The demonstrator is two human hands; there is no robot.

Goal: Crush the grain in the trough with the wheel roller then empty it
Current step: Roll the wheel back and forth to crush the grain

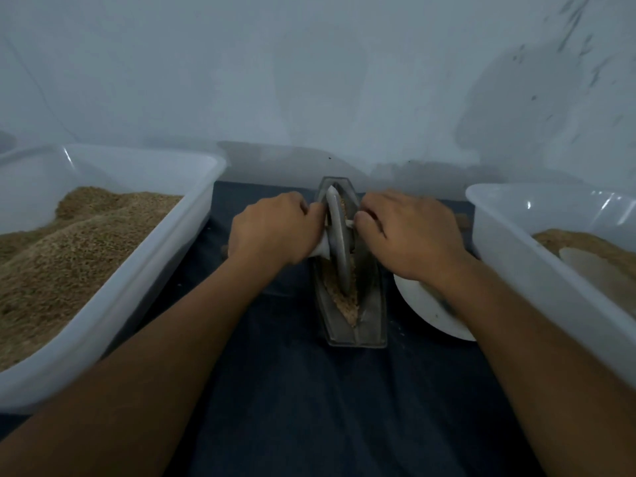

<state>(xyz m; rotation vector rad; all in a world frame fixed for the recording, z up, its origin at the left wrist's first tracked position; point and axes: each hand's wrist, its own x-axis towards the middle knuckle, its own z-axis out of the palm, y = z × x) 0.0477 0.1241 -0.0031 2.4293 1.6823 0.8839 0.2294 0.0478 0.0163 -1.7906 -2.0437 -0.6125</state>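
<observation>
A translucent plastic tub heaped with brown grain sits at left, a second tub with a paler heap at right, a white dish beside it, all on dark cloth below a pale wall.

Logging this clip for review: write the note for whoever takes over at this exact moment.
Left hand grips the wheel roller's left handle; right hand grips the right one.
Wheel roller stands upright in the trough, which lies on the dark cloth between the two tubs.
Grain in the trough's near end looks partly crushed.
Left tub holds a heap of grain; right tub holds less.
Left to do: finish rolling, then empty the trough.
</observation>
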